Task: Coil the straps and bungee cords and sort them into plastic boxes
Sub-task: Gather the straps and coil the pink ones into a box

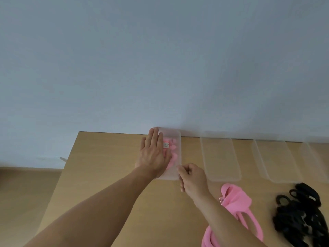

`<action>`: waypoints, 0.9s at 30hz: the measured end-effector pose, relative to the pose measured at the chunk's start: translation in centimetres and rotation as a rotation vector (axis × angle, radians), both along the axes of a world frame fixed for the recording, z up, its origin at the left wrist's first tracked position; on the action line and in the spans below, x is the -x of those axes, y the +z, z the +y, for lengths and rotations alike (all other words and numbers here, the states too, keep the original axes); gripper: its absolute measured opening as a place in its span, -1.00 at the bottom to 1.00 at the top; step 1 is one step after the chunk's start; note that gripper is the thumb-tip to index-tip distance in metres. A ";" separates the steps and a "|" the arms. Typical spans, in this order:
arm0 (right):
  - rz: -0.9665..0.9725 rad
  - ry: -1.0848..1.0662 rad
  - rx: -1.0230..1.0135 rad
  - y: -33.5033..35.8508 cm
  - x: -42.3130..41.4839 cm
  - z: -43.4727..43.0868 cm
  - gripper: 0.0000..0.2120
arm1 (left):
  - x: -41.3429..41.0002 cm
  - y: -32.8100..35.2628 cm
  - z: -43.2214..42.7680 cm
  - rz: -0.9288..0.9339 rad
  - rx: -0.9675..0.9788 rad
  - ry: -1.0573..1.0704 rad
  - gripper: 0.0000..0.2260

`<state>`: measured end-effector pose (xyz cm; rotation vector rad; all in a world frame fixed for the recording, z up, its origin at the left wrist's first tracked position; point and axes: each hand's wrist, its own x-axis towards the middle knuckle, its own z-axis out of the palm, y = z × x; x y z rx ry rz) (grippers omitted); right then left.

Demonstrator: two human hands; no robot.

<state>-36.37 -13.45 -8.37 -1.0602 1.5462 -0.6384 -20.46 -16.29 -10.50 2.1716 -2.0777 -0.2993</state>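
Early on: 1 lidded box [175, 152] w/ pink straps under flat, released left hand [153, 154], right hand [193, 177] fingers pinching its corner; 3 boxes [220, 157] empty, pink straps [236, 200] & black cords [300, 209] loose on bench [106, 166].

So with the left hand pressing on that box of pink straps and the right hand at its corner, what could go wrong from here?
1. The frosted plastic box has a lid under the flat left hand; the coiled pink straps inside could spring up and stop it seating.
2. The right hand pinches the near corner; uneven pressure might skid the box along the wooden table.
3. The right forearm crosses the loose pink straps and could drag them.
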 end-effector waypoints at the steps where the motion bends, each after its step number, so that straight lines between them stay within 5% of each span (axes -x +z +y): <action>1: -0.018 0.012 -0.005 0.1 0.1 0.3 -0.83 | 0.0 0.1 0.1 -0.007 -0.009 -0.002 -0.39; 15: -0.104 0.122 -0.081 0.8 0.6 1.1 -0.90 | 0.6 0.5 0.2 -0.090 -0.116 -0.005 -0.17; 27: 0.002 0.218 -0.054 0.9 0.8 -0.8 -0.77 | 0.5 -0.1 0.8 -0.116 -0.137 0.043 -0.29</action>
